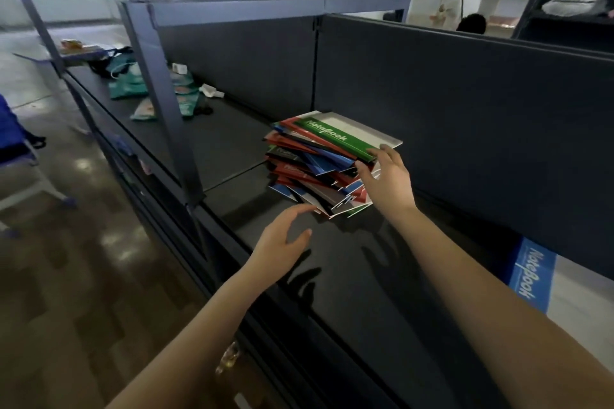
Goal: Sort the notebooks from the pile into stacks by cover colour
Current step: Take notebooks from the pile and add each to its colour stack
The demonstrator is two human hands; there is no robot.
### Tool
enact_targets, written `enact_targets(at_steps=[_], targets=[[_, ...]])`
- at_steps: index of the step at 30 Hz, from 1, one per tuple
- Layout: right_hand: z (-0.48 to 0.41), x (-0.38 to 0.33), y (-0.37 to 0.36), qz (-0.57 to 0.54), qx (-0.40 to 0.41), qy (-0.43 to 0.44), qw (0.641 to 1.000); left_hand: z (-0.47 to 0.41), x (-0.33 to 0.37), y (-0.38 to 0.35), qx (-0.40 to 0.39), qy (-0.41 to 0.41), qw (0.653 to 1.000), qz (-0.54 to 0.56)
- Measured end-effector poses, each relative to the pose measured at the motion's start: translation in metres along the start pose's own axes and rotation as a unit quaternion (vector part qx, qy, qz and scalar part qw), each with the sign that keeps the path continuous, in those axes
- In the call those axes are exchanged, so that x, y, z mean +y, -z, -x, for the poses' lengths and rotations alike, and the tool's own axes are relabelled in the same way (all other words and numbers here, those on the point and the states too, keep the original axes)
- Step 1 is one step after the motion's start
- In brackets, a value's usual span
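Step in hand: taking the top book off the pile [309,176]. The pile sits mid-shelf, against the far back panel, messy and fanned out, with red, blue, black and green covers mixed.

Top item is the green notebook [327,134], lying skewed on the stack.

Right hand [387,183] is at its near right corner: thumb under the edge, fingers on top, only lightly curled. Reads as a light pinch on that corner, not a full grip.

Left hand [282,239] holds nothing; fingers are apart and relaxed. It hovers over the shelf [365,282], just beside the pile's near left corner. Can't tell if the fingertip touches the bottom books.

One blue notebook [531,276] lies flat at the near right, partly hidden by the right forearm. Probably the start of a blue stack. No green stack visible.

Next move, my read: lift the green one clear without dragging the loose books under it, with the left hand steadying the pile. Then start a green spot apart from the blue; bare shelf shows between the pile and the blue one.
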State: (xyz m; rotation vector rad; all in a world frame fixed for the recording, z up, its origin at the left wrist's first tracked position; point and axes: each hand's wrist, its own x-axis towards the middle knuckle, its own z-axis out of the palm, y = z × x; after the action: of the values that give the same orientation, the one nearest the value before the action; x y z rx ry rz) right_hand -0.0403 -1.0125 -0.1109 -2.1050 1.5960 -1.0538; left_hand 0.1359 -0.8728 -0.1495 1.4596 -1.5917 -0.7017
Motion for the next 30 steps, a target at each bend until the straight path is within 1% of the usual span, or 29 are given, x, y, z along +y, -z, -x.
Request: enact_targets(at_steps=[6,9,12,16,20,28,30], targets=[[-0.032,-0.009,-0.014,0.007,0.002,0.019,1.0,-0.004,-0.016,0.013,0.017,0.025,0.999,0.02],[-0.047,-0.011,-0.018,0.015,-0.022,0.016,1.0,-0.005,-0.019,0.018,0.025,0.029,0.999,0.02],[-0.055,-0.01,-0.021,0.074,-0.063,0.024,0.995,-0.008,-0.021,0.02,0.024,0.033,0.999,0.024],[-0.058,-0.011,-0.017,0.142,-0.078,0.027,0.986,-0.009,-0.025,0.02,0.022,0.046,0.998,0.042],[-0.058,-0.016,-0.016,0.246,-0.065,0.044,0.966,-0.007,-0.026,0.016,0.019,0.052,0.997,0.049],[-0.052,-0.025,-0.015,0.325,-0.024,0.076,0.942,0.001,-0.027,0.021,0.021,0.061,0.996,0.059],[-0.052,-0.024,-0.008,0.319,-0.015,0.082,0.944,0.004,-0.027,0.023,0.024,0.062,0.996,0.061]])
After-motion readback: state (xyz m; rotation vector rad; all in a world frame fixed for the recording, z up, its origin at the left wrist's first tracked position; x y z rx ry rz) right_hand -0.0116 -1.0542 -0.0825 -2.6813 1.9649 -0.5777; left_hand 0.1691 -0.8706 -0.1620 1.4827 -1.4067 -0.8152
